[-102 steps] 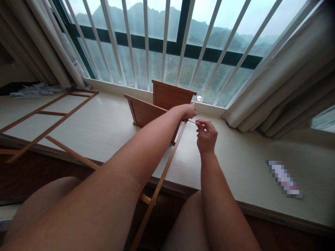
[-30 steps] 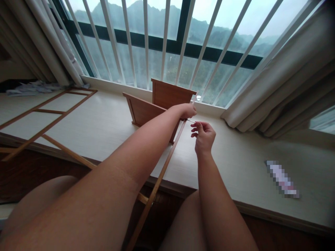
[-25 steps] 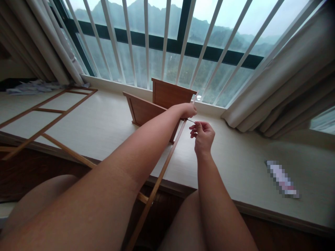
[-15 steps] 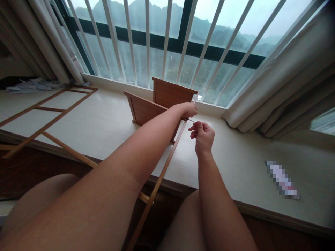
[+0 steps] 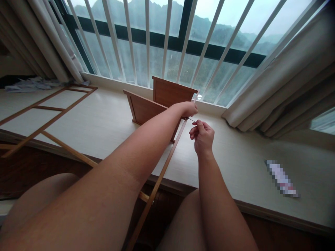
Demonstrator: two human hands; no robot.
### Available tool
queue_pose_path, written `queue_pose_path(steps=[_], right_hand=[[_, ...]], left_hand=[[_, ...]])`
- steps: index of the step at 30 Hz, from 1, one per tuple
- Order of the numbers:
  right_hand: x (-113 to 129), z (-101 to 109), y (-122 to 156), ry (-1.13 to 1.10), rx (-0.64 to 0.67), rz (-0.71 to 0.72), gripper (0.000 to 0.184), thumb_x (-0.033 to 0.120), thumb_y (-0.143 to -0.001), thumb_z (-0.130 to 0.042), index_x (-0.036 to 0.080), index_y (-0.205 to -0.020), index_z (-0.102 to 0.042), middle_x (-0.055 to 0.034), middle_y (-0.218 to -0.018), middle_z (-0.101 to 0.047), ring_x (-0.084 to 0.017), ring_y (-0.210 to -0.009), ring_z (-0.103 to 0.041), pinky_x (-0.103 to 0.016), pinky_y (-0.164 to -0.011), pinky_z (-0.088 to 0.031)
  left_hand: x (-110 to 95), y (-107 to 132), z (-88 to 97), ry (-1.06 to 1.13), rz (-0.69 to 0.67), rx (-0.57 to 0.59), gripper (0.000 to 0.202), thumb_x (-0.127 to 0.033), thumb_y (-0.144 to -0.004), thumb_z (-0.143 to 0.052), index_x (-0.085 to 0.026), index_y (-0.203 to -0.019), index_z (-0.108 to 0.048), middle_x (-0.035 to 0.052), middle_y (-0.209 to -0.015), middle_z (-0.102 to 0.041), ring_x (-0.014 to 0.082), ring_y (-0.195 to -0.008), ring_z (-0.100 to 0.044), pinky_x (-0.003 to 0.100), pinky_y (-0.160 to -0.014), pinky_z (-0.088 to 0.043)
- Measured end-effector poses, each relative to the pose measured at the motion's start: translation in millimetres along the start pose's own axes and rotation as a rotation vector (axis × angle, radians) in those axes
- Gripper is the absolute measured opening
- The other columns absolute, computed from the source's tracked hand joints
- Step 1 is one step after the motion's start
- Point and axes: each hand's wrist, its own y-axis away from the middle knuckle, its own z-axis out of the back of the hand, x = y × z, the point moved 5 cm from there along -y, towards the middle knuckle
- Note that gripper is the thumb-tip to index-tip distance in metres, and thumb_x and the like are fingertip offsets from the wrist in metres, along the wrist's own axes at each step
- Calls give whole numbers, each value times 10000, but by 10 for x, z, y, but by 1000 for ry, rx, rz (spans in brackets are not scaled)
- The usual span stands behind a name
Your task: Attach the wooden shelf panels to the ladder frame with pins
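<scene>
My left hand is closed round the upper part of a long thin wooden rail that slants from the sill down past my knees. My right hand is just right of the rail, its fingers pinched on a thin metal tool whose tip points at the rail below my left hand. Two brown wooden panels stand on edge behind my left forearm, partly hidden by it.
A wide pale window sill runs below a window with white bars. A wooden ladder-like frame lies on the sill at left. Curtains hang at right, crumpled paper lies far left, a blurred flat packet at right.
My right hand has shifted slightly left and turned, still pinching the thin tool at the rail. My left hand has kept its hold on the rail.
</scene>
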Motion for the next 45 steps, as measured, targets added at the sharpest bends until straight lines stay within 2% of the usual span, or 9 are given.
queue_pose_path(steps=[7, 16, 22, 28, 37, 45], right_hand=[[-16, 36, -33, 58, -25, 17, 386, 553, -845, -618, 189, -727, -566, 73, -397, -475, -66, -306, -363, -210, -326, -229], [-33, 73, -75, 91, -15, 29, 423, 615, -848, -585, 202, -761, -557, 93, -402, -425, -64, -326, -346, -210, -346, -233], [-8, 73, -65, 93, 22, 43, 381, 566, -840, -619, 190, -782, -595, 66, -496, -498, -64, -390, -400, -199, -369, -302], [29, 112, -50, 174, -34, 65, 303, 485, -834, -632, 183, -821, -608, 19, -674, -604, -82, -506, -509, -184, -385, -376], [48, 129, -41, 212, -40, 109, 299, 485, -848, -609, 191, -884, -567, 6, -744, -621, -105, -571, -543, -189, -413, -413], [54, 139, -34, 435, -6, 214, 235, 427, -885, -576, 195, -884, -611, -21, -784, -624, -157, -687, -601, -235, -479, -459]], left_hand=[[-5, -36, 12, -28, -24, -4, 307, -224, -784, -489, -124, -944, -731, 102, -860, -701, 166, -623, -571, 261, -551, -417], [122, -204, -22, 12, -52, -28, 228, -269, -705, -525, -170, -793, -711, 66, -714, -660, 164, -553, -547, 272, -566, -413], [144, -207, -23, -10, -49, -32, 215, -288, -706, -520, -178, -779, -690, 61, -727, -660, 163, -570, -546, 268, -561, -404], [108, -140, -15, 8, -17, -15, 220, -291, -733, -517, -177, -821, -684, 65, -780, -670, 163, -607, -558, 259, -559, -414], [80, -71, -6, -8, -7, 4, 234, -269, -793, -497, -160, -873, -689, 73, -821, -680, 151, -603, -562, 252, -557, -444], [126, -123, -36, 6, -4, 5, 258, -265, -809, -485, -155, -902, -699, 81, -830, -679, 159, -612, -574, 265, -573, -473]])
